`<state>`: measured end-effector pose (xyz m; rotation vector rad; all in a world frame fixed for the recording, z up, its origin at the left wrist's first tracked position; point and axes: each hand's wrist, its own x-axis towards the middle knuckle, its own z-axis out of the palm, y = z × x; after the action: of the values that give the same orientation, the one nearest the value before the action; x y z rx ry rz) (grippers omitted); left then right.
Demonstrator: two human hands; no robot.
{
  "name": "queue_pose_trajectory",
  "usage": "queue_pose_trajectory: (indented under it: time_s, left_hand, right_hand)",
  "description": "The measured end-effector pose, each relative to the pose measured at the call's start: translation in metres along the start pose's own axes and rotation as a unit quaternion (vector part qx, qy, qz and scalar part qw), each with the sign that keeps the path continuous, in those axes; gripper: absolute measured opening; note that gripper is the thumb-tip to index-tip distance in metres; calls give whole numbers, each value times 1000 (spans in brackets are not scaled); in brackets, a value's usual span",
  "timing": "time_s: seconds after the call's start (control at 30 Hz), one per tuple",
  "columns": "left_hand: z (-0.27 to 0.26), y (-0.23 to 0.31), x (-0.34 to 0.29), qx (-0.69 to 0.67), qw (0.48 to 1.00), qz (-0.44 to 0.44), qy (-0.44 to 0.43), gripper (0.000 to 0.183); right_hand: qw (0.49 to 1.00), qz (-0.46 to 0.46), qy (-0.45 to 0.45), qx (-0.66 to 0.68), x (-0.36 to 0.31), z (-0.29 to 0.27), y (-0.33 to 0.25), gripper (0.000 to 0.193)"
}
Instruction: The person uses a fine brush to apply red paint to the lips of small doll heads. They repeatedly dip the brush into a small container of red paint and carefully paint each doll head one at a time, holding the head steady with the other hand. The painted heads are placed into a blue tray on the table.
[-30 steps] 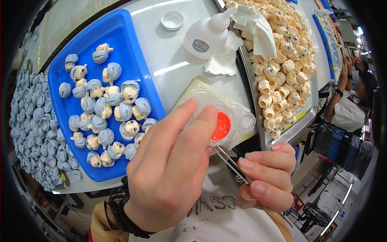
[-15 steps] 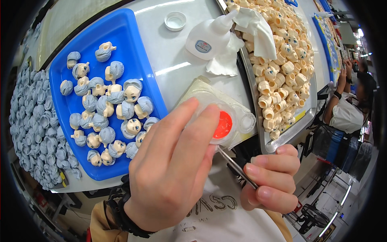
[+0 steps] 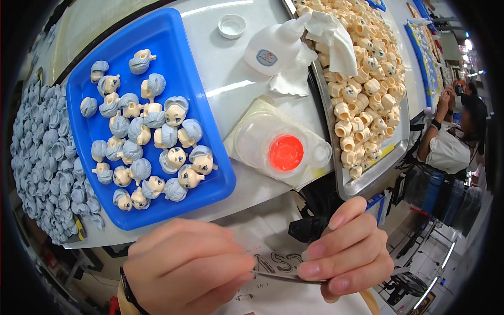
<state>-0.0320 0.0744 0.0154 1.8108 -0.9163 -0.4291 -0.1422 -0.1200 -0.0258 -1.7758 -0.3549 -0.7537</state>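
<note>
Close to my body, my right hand (image 3: 346, 252) is closed around a slim metal tool (image 3: 294, 277), possibly tweezers. My left hand (image 3: 194, 265), partly blurred, has its fingers curled in at the tool's left tip. What they pinch, if anything, is hidden. Beyond both hands, a translucent plastic container (image 3: 252, 139) with bright red-orange material (image 3: 286, 153) in a round well rests on a pale pad (image 3: 233, 144). To its left, a blue tray (image 3: 212, 136) holds several doll heads (image 3: 176, 111) with grey-blue hair.
A metal tray (image 3: 344, 189) of pale face parts (image 3: 367, 79) lies right, with white cloth (image 3: 331, 39) on its edge. A white squeeze bottle (image 3: 270, 47) and small round cap (image 3: 231, 26) stand behind. Grey-blue hair parts (image 3: 47, 163) pile left. A person (image 3: 449, 142) sits far right.
Both hands have moved down toward my body, away from the plastic container, and the tool has come with them. The red-orange well, partly covered by my left fingers before, now shows fully.
</note>
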Motion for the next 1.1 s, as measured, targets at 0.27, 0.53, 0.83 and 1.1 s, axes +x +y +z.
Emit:
queue_pose_trajectory:
  time_s: [0.27,0.53,0.83,1.1]
  left_hand:
    - [-84,-18,-127,15,920,-369,-129,12]
    - [-70,-13,-194,18,844,-531,77,26]
    - [-19,12,-30,85,990,-110,25,70]
    - [37,-16,36,99,994,1,49,71]
  right_hand:
    - [962,34,15,-270,11,-19,6,27]
    - [965,35,-36,-258,20,-6,9,24]
    - [950,-86,-94,-286,22,-6,11,24]
    - [970,-23,-39,-241,14,-4,19,34]
